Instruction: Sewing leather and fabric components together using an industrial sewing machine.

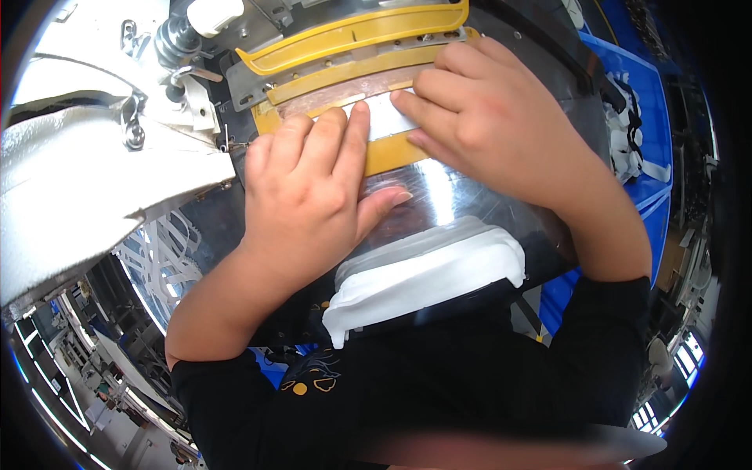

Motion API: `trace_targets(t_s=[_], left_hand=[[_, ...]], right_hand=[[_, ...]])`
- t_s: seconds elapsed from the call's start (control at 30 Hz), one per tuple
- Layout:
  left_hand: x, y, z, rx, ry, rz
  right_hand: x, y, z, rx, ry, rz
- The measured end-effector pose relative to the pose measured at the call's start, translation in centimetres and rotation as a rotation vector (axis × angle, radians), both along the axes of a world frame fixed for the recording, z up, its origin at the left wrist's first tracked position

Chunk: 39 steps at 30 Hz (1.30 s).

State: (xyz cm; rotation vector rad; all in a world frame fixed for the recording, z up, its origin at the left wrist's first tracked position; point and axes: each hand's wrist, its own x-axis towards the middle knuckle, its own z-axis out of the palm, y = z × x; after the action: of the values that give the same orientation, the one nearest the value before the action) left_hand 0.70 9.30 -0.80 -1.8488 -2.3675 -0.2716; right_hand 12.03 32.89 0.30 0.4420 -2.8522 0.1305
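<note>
My left hand (305, 176) lies flat over a yellow-edged sewing template (392, 154), fingers stretched out and thumb apart. Its fingertips press beside a white fabric strip (376, 117) set in the template. On the strip's right part, my right hand (478, 117) has its fingers curled, the index fingertip and thumb at the fabric's edges; its hold is partly hidden by the hand. Nearer to me, a stack of folded white fabric pieces (427, 274) rests at the front of the shiny metal table (462, 192).
A white sewing machine (86, 180) stands close on the left, its needle area (227, 143) beside my left fingers. The template's raised yellow flap (360, 35) is behind my hands. White trimmings (160, 254) hang at left; a blue bin (658, 117) with black and white scraps stands right.
</note>
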Motion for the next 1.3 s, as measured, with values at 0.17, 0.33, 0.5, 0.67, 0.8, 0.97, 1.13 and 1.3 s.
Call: trace_targets(t_s=[0.17,0.33,0.5,0.67,0.8,0.97,1.13,1.3], left_hand=[[0.1,0.0,0.1,-0.010,-0.008,-0.015],[0.1,0.1,0.4,-0.036,-0.021,-0.006],[0.1,0.3,0.4,-0.050,-0.042,0.010],[-0.1,0.5,0.3,0.012,-0.037,0.001],[-0.4,0.4,0.2,0.004,-0.072,0.006],[-0.9,0.6,0.1,0.027,-0.134,0.005],[-0.6,0.9,0.7,0.028,-0.121,0.035],[0.0,-1.0,1.9,0.051,-0.152,-0.016]], right_hand=[[0.2,-0.6,-0.1,0.088,0.024,-0.010],[0.1,-0.7,-0.1,0.000,0.016,-0.025],[-0.4,0.6,-0.8,-0.186,-0.042,-0.019],[-0.3,0.4,-0.4,-0.104,-0.020,-0.046],[-0.4,-0.3,0.3,-0.017,-0.003,-0.086],[-0.5,0.0,-0.2,-0.001,0.018,-0.081],[-0.5,0.0,-0.3,0.060,0.048,-0.084],[-0.1,0.7,-0.1,-0.003,-0.007,-0.095]])
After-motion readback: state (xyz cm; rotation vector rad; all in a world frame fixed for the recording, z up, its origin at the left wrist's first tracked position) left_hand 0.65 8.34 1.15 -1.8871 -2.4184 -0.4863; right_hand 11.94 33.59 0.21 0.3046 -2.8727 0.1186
